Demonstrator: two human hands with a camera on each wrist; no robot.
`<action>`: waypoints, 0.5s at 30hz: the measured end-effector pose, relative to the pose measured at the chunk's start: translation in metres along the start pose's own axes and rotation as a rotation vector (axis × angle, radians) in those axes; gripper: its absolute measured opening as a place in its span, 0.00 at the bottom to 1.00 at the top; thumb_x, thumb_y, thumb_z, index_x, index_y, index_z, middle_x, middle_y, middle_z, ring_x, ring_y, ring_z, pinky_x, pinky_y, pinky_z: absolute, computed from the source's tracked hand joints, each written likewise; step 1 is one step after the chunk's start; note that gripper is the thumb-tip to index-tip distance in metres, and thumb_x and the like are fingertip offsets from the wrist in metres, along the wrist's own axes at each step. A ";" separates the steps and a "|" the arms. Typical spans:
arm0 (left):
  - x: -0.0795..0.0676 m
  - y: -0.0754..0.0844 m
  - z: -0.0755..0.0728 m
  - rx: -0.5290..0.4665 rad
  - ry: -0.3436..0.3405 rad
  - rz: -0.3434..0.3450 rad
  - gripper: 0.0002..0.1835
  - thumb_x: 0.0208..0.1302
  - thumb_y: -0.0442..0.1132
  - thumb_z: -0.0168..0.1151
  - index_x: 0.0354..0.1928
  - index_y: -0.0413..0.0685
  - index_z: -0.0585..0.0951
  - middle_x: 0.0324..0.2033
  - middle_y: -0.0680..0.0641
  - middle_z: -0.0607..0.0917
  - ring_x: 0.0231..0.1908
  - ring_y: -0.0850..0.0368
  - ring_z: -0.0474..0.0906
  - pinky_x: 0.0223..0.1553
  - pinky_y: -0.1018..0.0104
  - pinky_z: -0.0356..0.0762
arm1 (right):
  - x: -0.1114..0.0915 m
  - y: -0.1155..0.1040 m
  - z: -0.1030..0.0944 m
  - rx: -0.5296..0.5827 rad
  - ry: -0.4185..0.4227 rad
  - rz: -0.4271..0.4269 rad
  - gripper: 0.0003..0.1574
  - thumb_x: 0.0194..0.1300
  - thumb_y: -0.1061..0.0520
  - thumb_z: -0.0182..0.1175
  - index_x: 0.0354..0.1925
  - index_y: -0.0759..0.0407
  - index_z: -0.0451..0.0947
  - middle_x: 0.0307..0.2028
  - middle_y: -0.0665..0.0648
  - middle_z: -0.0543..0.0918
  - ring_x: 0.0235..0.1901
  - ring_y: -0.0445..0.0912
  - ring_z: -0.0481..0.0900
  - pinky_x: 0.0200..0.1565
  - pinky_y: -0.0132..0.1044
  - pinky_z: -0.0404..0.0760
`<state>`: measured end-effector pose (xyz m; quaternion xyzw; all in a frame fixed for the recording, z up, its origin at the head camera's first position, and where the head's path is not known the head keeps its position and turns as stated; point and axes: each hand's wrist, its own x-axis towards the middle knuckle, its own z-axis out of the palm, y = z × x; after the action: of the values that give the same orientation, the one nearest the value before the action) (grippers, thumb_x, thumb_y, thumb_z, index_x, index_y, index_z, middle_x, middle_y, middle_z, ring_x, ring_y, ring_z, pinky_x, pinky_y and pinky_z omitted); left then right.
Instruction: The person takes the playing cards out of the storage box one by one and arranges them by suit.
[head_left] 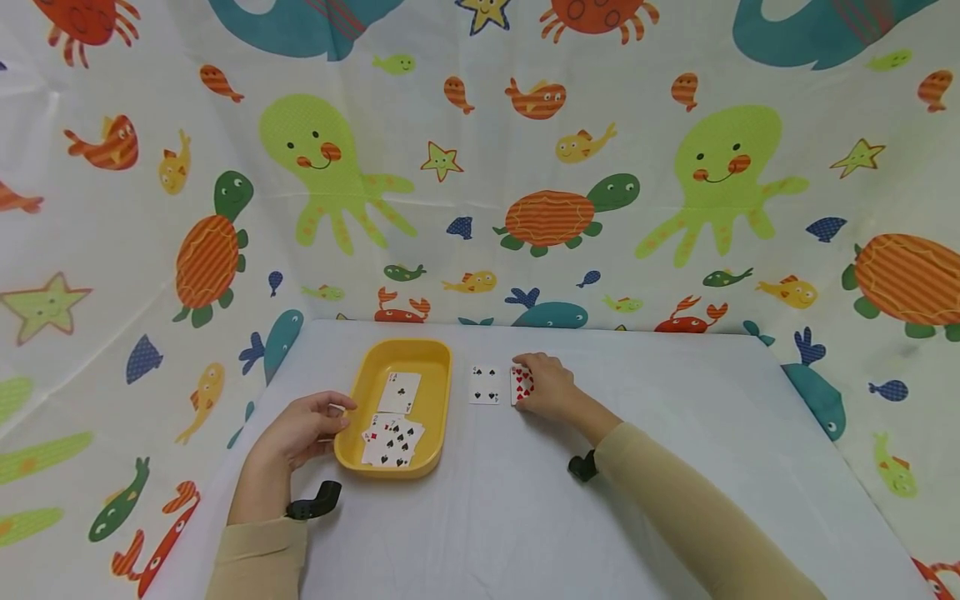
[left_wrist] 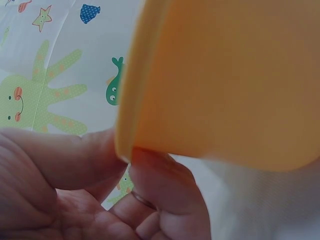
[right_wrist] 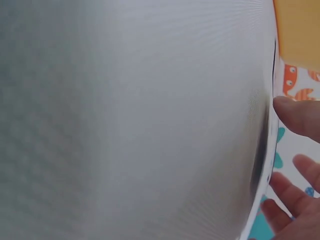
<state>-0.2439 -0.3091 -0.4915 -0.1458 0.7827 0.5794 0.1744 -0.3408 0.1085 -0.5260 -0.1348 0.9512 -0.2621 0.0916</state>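
Observation:
My left hand (head_left: 303, 425) pinches the left rim of a yellow plastic tray (head_left: 447, 400) between thumb and fingers; in the left wrist view the tray's rim (left_wrist: 131, 100) sits in that pinch. Inside the tray lie an ace of clubs (head_left: 399, 393) and, below it, overlapping playing cards with a spades card (head_left: 401, 446) on top. To the right of the tray a four of spades (head_left: 484, 385) lies face up on the table. Beside it my right hand (head_left: 555, 390) holds a hearts playing card (head_left: 518, 387) by its far and near edges, partly covering it.
A white cloth covers the table (head_left: 495, 525). Behind and around it hangs a curtain (head_left: 480, 183) printed with sea animals. Small black devices are on both wrists, one at the left wrist (head_left: 315, 502) and one at the right wrist (head_left: 582, 467).

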 end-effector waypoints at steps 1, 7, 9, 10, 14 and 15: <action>0.000 0.000 0.000 0.003 -0.001 0.004 0.19 0.75 0.34 0.63 0.65 0.40 0.79 0.42 0.44 0.82 0.41 0.48 0.81 0.42 0.63 0.87 | 0.000 0.000 0.000 -0.002 -0.003 -0.001 0.53 0.59 0.49 0.82 0.77 0.49 0.69 0.75 0.60 0.74 0.74 0.61 0.68 0.74 0.70 0.63; -0.001 -0.001 0.000 0.006 0.002 0.007 0.20 0.76 0.34 0.63 0.66 0.39 0.79 0.42 0.44 0.82 0.41 0.48 0.81 0.42 0.63 0.87 | -0.001 -0.002 0.000 -0.001 -0.015 -0.013 0.53 0.59 0.49 0.82 0.77 0.49 0.69 0.73 0.59 0.75 0.74 0.61 0.68 0.74 0.70 0.64; -0.001 0.000 0.000 0.008 0.000 0.009 0.20 0.76 0.34 0.63 0.66 0.39 0.78 0.42 0.44 0.82 0.41 0.48 0.81 0.42 0.63 0.87 | -0.002 -0.003 -0.001 0.002 -0.014 -0.013 0.53 0.59 0.49 0.82 0.77 0.49 0.70 0.73 0.59 0.75 0.73 0.61 0.68 0.73 0.70 0.64; -0.001 0.000 0.000 0.009 0.000 0.008 0.20 0.76 0.34 0.63 0.66 0.39 0.79 0.42 0.44 0.82 0.40 0.48 0.81 0.41 0.63 0.87 | -0.002 -0.003 -0.001 0.001 -0.013 -0.013 0.53 0.59 0.49 0.82 0.77 0.49 0.70 0.73 0.59 0.75 0.73 0.61 0.68 0.73 0.70 0.64; -0.001 0.000 0.000 0.008 0.002 0.005 0.20 0.75 0.34 0.63 0.66 0.39 0.79 0.43 0.44 0.82 0.41 0.48 0.81 0.42 0.64 0.87 | -0.002 -0.004 0.000 0.000 -0.011 -0.006 0.54 0.58 0.50 0.82 0.77 0.47 0.69 0.74 0.59 0.74 0.74 0.61 0.67 0.73 0.70 0.63; -0.002 0.000 0.000 0.007 0.002 0.005 0.20 0.75 0.34 0.63 0.66 0.39 0.79 0.43 0.44 0.82 0.41 0.48 0.81 0.42 0.64 0.87 | -0.001 -0.003 0.001 -0.001 -0.009 -0.002 0.54 0.58 0.50 0.82 0.78 0.47 0.68 0.75 0.59 0.73 0.75 0.61 0.66 0.73 0.71 0.63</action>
<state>-0.2426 -0.3090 -0.4907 -0.1439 0.7853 0.5768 0.1729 -0.3387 0.1058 -0.5245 -0.1371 0.9508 -0.2610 0.0954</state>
